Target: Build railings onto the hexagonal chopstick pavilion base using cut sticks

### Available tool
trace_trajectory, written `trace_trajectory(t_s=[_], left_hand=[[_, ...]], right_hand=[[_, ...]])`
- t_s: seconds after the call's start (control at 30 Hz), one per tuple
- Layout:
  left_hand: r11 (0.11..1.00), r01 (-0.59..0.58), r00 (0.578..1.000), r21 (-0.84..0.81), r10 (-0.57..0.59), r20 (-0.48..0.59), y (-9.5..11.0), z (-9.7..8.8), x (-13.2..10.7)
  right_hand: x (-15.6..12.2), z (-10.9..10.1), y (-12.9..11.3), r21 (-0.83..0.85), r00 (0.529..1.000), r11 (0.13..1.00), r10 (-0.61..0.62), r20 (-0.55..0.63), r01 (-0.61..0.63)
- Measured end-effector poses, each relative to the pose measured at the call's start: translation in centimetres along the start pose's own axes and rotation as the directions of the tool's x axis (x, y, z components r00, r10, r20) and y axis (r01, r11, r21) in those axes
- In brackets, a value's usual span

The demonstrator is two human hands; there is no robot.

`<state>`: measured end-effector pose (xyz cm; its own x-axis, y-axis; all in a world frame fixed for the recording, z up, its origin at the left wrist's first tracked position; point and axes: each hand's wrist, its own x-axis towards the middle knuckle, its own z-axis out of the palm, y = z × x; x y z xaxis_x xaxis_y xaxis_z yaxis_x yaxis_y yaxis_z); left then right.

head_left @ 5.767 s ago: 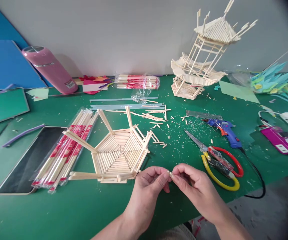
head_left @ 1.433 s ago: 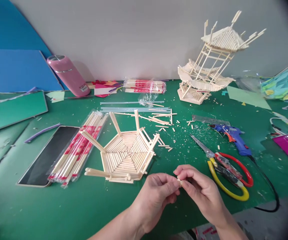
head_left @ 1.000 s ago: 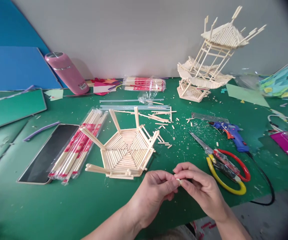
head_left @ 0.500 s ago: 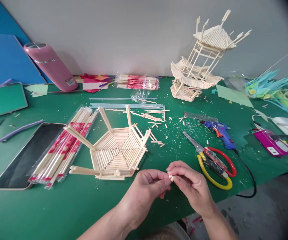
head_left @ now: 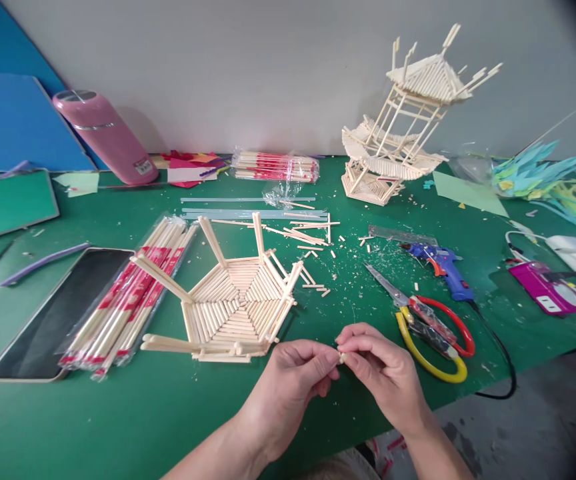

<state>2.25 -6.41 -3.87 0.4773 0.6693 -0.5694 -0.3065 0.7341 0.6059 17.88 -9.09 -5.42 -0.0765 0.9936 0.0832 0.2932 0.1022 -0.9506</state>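
Note:
Fingertips of my left hand [head_left: 301, 373] and my right hand [head_left: 381, 363] meet over the front of the table. Both are closed in a pinch around a tiny piece of wooden stick [head_left: 342, 358], mostly hidden by the fingers. To the left of my hands lies a six-sided stick base [head_left: 241, 300] with paired sticks rising from its corners. Scissors [head_left: 425, 327] with red and yellow handles rest right of my right hand. Short stick offcuts [head_left: 313, 233] are scattered beyond the base.
A blue glue gun [head_left: 441, 267] lies behind the scissors, its cord running off the table edge. A tall stick pagoda [head_left: 413, 133] stands at the back. Wrapped stick bundles [head_left: 133, 293], a dark tablet [head_left: 53, 320] and a pink flask [head_left: 108, 137] occupy the left.
The fingers have closed further over the small stick piece, so less of it shows. The whole view has shifted slightly; the objects on the table stay in place.

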Motion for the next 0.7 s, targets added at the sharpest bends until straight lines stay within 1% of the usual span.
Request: trace_trajectory(t_s=[0.13, 0.27, 0.47, 0.57, 0.7], left_hand=[[0.998, -0.025, 0.999, 0.049, 0.027, -0.041, -0.2, 0.1, -0.2], [0.996, -0.052, 0.997, 0.070, 0.055, -0.054, -0.5, 0.1, -0.2], [0.995, -0.094, 0.996, 0.018, 0.094, -0.009, -0.8, 0.0, 0.2], [0.993, -0.118, 0.992, -0.011, 0.118, 0.034, -1.2, -0.5, 0.9], [0.996, -0.087, 0.991, -0.033, 0.090, 0.094, -2.1, -1.3, 1.9]], right_hand=[[0.3, -0.2, -0.1, -0.077, 0.997, 0.997, -0.005, -0.072, 0.000], [1.6, -0.9, 0.1, -0.230, 0.990, 0.973, -0.039, -0.137, 0.006], [4.9, -1.3, 0.5, -0.456, 0.983, 0.889, -0.117, -0.139, 0.041], [6.3, -1.0, 0.8, -0.524, 0.982, 0.850, -0.142, -0.128, 0.055], [7.4, -0.7, 1.1, -0.576, 0.981, 0.815, -0.155, -0.117, 0.060]])
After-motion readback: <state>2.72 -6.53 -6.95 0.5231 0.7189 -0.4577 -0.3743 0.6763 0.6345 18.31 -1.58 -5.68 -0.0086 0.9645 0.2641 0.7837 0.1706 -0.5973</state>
